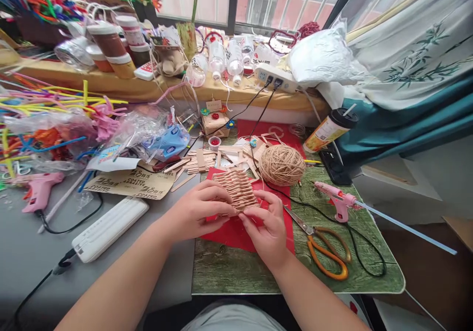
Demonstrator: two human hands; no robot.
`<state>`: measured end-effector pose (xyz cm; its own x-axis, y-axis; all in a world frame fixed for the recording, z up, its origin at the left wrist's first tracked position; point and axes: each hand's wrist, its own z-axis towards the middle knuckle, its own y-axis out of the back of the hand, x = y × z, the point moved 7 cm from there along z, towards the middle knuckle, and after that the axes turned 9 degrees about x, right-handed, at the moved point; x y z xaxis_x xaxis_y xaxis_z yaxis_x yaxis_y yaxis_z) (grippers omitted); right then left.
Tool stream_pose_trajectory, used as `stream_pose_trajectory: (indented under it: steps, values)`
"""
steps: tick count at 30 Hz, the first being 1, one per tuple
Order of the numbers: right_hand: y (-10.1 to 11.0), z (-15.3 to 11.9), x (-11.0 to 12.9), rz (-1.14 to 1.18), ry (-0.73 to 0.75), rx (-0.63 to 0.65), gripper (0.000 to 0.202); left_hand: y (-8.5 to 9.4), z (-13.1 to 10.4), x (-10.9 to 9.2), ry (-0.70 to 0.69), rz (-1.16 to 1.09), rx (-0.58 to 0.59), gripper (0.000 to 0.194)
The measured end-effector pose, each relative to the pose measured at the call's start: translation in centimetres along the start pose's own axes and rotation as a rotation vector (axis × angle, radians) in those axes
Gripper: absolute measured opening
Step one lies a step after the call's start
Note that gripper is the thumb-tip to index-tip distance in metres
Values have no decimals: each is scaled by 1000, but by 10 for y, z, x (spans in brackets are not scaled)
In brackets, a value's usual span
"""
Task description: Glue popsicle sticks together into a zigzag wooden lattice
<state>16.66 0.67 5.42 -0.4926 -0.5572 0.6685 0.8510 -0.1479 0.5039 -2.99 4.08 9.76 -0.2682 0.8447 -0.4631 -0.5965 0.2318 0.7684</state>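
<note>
Between my hands is a stacked craft-stick piece [236, 188], made of many thin wooden sticks in wavy rows. My left hand [197, 208] grips its left front edge with bent fingers. At the front right corner, my right hand [266, 225] pinches the piece between thumb and fingers. A sheet of red paper [218, 232] lies under both hands. Just behind my right hand sits a ball of twine [283, 164]. Orange-handled scissors [327, 252] rest to the right, blades pointing toward the piece.
A pink glue gun [338, 200] with a long glue stick stands right; another glue gun [40, 190] lies left, near a white power strip [111, 227]. Loose wooden sticks [195, 162] lie behind my left hand. A lidded cup [330, 129] stands back right. Black cords cross the table.
</note>
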Motion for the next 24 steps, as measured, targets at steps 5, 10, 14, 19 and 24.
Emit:
stream_pose_trajectory:
  steps: [5, 10, 14, 19, 24]
  values:
    - [1, 4, 4, 9, 41, 1, 25, -1, 0, 1, 23, -6, 13, 25]
    - [6, 7, 8, 9, 67, 9, 24, -3, -2, 6, 41, -18, 20, 29]
    - [23, 5, 7, 103, -11, -69, 17, -4, -3, 6, 31, -10, 22, 28]
    - [63, 4, 20, 240, -3, -238, 20, -3, -4, 7, 34, -17, 23, 28]
    - [81, 8, 35, 200, 56, -219, 25, -2, -4, 6, 20, -33, 19, 26]
